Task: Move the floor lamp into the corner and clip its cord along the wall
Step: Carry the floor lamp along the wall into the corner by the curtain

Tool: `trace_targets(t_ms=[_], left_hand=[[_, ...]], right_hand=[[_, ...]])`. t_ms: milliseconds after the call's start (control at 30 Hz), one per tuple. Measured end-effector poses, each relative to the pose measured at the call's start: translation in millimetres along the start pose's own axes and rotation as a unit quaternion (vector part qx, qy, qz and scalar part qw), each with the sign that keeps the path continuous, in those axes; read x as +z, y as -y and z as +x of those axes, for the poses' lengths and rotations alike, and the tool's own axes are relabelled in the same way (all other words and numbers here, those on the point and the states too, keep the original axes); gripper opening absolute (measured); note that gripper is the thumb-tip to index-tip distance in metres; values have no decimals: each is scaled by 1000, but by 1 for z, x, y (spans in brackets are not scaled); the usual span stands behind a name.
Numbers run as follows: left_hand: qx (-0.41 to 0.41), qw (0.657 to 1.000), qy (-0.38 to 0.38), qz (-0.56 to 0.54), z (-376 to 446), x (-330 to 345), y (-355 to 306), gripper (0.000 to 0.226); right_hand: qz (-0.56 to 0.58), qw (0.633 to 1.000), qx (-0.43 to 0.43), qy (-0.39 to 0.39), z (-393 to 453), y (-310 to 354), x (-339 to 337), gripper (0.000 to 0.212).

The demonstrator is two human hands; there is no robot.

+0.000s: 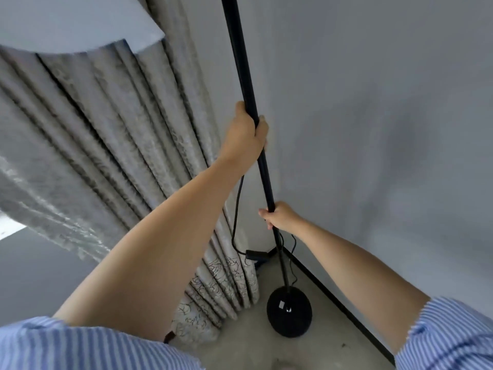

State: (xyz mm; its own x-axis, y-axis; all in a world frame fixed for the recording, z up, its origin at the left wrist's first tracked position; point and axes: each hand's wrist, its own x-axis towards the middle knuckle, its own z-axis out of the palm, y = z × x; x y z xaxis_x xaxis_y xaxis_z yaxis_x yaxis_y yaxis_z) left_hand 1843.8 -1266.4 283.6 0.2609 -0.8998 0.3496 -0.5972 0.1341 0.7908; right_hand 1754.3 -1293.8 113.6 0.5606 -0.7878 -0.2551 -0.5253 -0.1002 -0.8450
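A black floor lamp stands near the room corner. Its thin pole rises past the top of the view and its round black base rests on the floor. My left hand is wrapped around the pole high up. My right hand grips the pole lower down. A black cord hangs in a loop from near my left hand down to an inline switch, then trails behind the pole toward the corner. The lamp head is out of view.
A grey patterned curtain hangs left of the lamp, reaching the floor close to the base. A plain grey wall with a dark baseboard runs on the right. The floor is pale concrete.
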Motion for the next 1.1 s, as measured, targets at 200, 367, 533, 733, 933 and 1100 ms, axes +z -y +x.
trace_targets(t_ms=[200,367,533,733,933,1100], left_hand=[[-36,997,-17,59,35,17,26,30],[-41,996,-21,77,42,32,50,34],[-17,996,-24,85,57,43,60,34],[-23,995,-19,99,64,47,69,39],[-14,997,10,81,57,53,82,30],[-82,987,84,108,15,56,110,37]], right_hand=[[-58,998,21,-28,58,2,-12,42],[-36,997,2,-63,82,11,-18,42],[-43,996,1,-77,96,5,-27,41],[-57,997,-7,-49,93,-10,-36,19],[77,991,84,-70,50,-47,-51,36],[33,977,209,-12,-14,-58,-49,17]])
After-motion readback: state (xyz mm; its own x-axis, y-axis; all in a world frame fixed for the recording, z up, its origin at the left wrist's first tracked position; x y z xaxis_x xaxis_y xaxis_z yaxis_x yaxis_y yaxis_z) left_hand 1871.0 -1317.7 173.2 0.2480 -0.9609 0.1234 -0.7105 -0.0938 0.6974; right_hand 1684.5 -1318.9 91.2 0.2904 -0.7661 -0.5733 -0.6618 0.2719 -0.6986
